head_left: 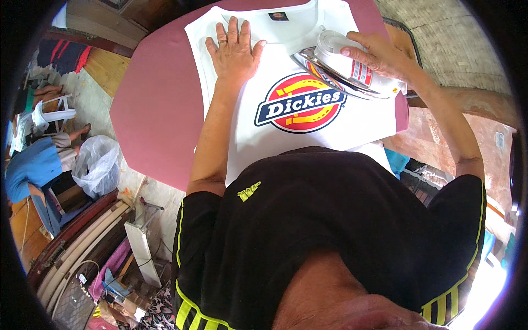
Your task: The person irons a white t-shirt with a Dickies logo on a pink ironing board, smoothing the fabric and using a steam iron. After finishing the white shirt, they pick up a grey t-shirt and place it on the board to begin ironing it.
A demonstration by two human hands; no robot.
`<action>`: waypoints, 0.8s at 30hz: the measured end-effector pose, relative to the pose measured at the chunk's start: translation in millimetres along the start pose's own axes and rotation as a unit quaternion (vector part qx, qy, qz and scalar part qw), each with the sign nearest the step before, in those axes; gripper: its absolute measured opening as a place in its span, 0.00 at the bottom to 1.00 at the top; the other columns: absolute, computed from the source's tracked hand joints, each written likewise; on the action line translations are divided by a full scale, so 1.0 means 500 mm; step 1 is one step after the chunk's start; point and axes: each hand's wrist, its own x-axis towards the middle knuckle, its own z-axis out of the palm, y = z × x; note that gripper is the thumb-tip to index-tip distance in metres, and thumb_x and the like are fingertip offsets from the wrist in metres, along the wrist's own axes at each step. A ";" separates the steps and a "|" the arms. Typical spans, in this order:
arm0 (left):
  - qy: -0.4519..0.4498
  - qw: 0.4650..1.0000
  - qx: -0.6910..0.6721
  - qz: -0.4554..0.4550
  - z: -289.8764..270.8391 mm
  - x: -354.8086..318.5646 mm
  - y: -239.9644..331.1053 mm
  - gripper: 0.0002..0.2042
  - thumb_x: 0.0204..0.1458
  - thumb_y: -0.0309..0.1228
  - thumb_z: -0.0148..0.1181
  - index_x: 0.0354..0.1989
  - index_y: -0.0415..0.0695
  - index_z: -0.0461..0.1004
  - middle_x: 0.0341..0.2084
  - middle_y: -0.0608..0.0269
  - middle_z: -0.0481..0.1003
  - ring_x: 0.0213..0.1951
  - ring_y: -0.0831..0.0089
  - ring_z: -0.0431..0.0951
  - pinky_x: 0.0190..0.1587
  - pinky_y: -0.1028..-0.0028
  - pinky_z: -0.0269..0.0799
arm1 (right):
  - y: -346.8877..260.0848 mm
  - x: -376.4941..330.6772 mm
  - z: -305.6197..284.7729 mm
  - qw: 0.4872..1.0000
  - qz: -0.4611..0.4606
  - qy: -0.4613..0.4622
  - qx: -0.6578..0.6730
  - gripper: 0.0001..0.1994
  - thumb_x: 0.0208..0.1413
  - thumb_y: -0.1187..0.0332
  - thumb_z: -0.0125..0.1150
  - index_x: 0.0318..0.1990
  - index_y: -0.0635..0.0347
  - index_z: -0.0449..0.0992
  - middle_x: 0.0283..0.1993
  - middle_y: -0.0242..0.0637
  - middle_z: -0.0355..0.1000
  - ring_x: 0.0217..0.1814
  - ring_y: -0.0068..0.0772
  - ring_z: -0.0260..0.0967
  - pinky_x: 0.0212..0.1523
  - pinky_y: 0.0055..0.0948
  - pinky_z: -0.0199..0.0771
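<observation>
White iron point(344, 65) at 1 o'clock, over a white printed shirt point(278, 50); nose toward 10, long axis 10-to-4 (whether the sole sits flat, I can't tell). My right hand point(380, 56) grips it. Left hand point(236, 55), between 11 and 12: unclenched, fingers spread on shirt. Heel beside shirt's 3 o'clock edge. Room toward 9: maroon board point(157, 99).
</observation>
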 end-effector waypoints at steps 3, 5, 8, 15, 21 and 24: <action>0.004 1.000 0.024 -0.002 -0.006 -0.006 -0.007 0.30 0.64 0.59 0.35 0.71 0.59 0.58 0.73 0.64 0.52 0.74 0.56 0.44 0.71 0.43 0.33 | -0.049 0.024 0.009 0.999 0.022 -0.038 0.020 0.32 0.65 0.42 0.47 0.59 0.64 0.71 0.42 0.53 0.77 0.37 0.37 0.78 0.36 0.31 0.79; 0.006 0.999 0.047 0.001 -0.005 -0.006 -0.014 0.29 0.64 0.57 0.35 0.71 0.60 0.59 0.72 0.66 0.53 0.74 0.59 0.45 0.71 0.45 0.33 | -0.075 0.041 0.021 0.999 0.002 -0.032 0.040 0.33 0.65 0.40 0.46 0.60 0.64 0.70 0.43 0.54 0.77 0.37 0.38 0.79 0.36 0.31 0.80; 0.021 0.999 -0.038 0.026 0.003 0.001 -0.062 0.27 0.65 0.55 0.36 0.70 0.61 0.59 0.72 0.71 0.54 0.74 0.64 0.47 0.72 0.49 0.36 | -0.118 0.058 0.031 0.998 0.027 -0.039 0.046 0.36 0.63 0.38 0.46 0.62 0.64 0.69 0.46 0.54 0.77 0.39 0.40 0.80 0.38 0.33 0.81; 0.005 0.998 -0.057 0.036 -0.042 -0.001 -0.064 0.28 0.62 0.42 0.48 0.69 0.45 0.57 0.71 0.58 0.54 0.72 0.55 0.51 0.69 0.46 0.46 | -0.083 0.024 0.040 0.998 0.033 -0.019 0.042 0.34 0.63 0.39 0.47 0.60 0.64 0.70 0.43 0.56 0.77 0.40 0.41 0.79 0.39 0.36 0.80; -0.007 0.999 -0.028 0.034 -0.033 0.005 -0.056 0.28 0.62 0.43 0.47 0.69 0.45 0.57 0.72 0.59 0.53 0.72 0.56 0.50 0.70 0.47 0.45 | -0.046 0.026 0.056 0.998 0.035 0.000 0.053 0.41 0.59 0.34 0.49 0.62 0.67 0.68 0.40 0.54 0.78 0.40 0.38 0.79 0.41 0.34 0.80; -0.037 0.998 -0.044 0.031 -0.030 0.007 -0.063 0.30 0.63 0.45 0.46 0.70 0.45 0.55 0.73 0.59 0.50 0.73 0.56 0.47 0.70 0.48 0.42 | -0.041 0.033 0.068 0.999 0.041 -0.022 0.017 0.39 0.61 0.36 0.48 0.62 0.66 0.68 0.42 0.55 0.78 0.41 0.40 0.79 0.42 0.35 0.79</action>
